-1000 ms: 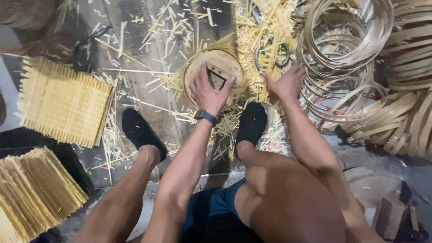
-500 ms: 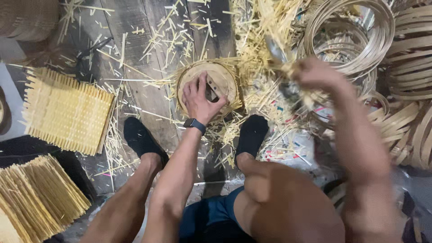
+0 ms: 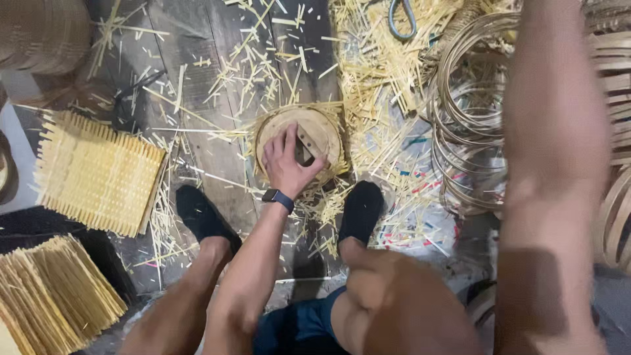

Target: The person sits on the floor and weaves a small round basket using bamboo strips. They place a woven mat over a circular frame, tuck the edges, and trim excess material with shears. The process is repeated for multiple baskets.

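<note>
Bamboo disc, round and pale, lies on the floor between 2 black shoes; left hand presses flat on it, fingers spread, beside a dark blade. Right hand out of frame, grip cannot be told; its forearm blocks the coiled bamboo hoops. Woven mat lies well left. Splinters litter the planks.

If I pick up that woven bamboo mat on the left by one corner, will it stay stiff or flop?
The woven mat probably stays fairly flat: its slats look rigid and closely packed. It likely feels light, being thin strips. The loose ends along its edges might snag or shed, like the splinters scattered around it.
</note>
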